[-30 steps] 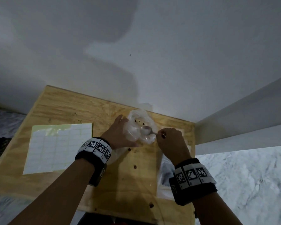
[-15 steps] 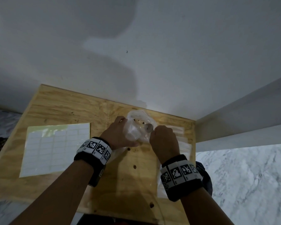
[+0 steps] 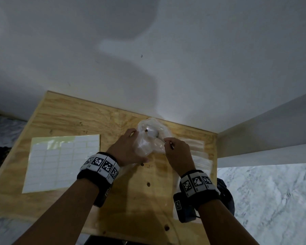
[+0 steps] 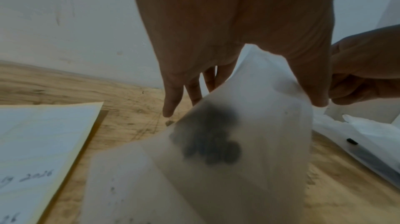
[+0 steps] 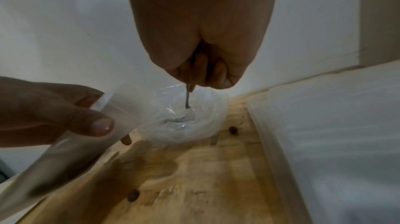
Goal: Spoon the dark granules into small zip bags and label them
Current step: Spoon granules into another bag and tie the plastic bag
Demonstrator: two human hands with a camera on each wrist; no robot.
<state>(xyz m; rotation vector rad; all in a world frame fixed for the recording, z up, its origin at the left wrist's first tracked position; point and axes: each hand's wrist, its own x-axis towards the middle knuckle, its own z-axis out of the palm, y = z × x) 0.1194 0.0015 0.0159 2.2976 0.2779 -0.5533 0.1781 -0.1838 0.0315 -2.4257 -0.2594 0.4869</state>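
On the wooden board (image 3: 69, 121) my left hand (image 3: 129, 151) holds a small clear zip bag (image 4: 249, 150) upright, thumb (image 4: 314, 90) on one side and fingers on the other. A clump of dark granules (image 4: 207, 140) lies inside it. My right hand (image 3: 178, 154) grips a metal spoon (image 5: 187, 97). The spoon's bowl (image 3: 153, 133) sits inside a crumpled clear plastic bag (image 5: 194, 125) just beyond the small bag. One dark granule (image 3: 146, 131) shows beside the bowl. Whether the bowl holds any granules is hidden.
A sheet of white labels (image 3: 60, 160) lies left of my hands, with handwriting on its near edge (image 4: 28, 176). A stack of flat zip bags (image 3: 198, 156) lies along the board's right side. Loose granules (image 5: 233, 130) dot the board. A white wall rises behind.
My right hand has shifted left toward the bags, and the spoon's bowl now reaches farther into the crumpled bag. My left hand has kept its hold on the small bag.
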